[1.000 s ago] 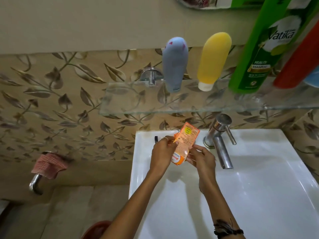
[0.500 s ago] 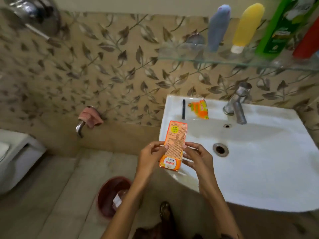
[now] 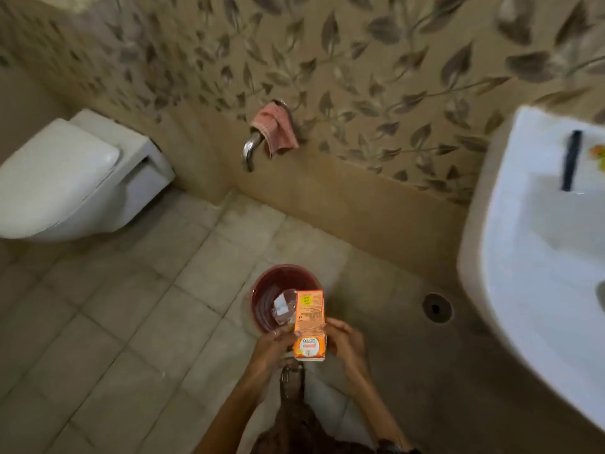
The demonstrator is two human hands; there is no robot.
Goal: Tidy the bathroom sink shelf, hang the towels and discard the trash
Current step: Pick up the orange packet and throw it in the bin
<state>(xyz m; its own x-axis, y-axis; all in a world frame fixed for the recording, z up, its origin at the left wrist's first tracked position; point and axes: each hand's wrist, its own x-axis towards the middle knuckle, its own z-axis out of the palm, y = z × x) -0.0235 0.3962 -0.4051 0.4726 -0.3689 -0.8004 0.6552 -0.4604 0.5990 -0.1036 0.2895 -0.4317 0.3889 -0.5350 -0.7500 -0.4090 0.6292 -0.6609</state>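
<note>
Beige tiled bathroom floor (image 3: 137,322) under a leaf-patterned wall, white toilet (image 3: 65,181) on the left, white sink (image 3: 537,263) on the right with a dark stick-like thing (image 3: 571,160) lying on its rim. A pink cloth (image 3: 276,127) hangs over a wall tap. On the floor sits a red bin (image 3: 262,290) with some scraps in it. The orange box (image 3: 309,324) is held over the bin's near edge, long axis pointing away from the person, logo end nearest. Left hand (image 3: 273,350) and right hand (image 3: 345,342) each grip a long side.
</note>
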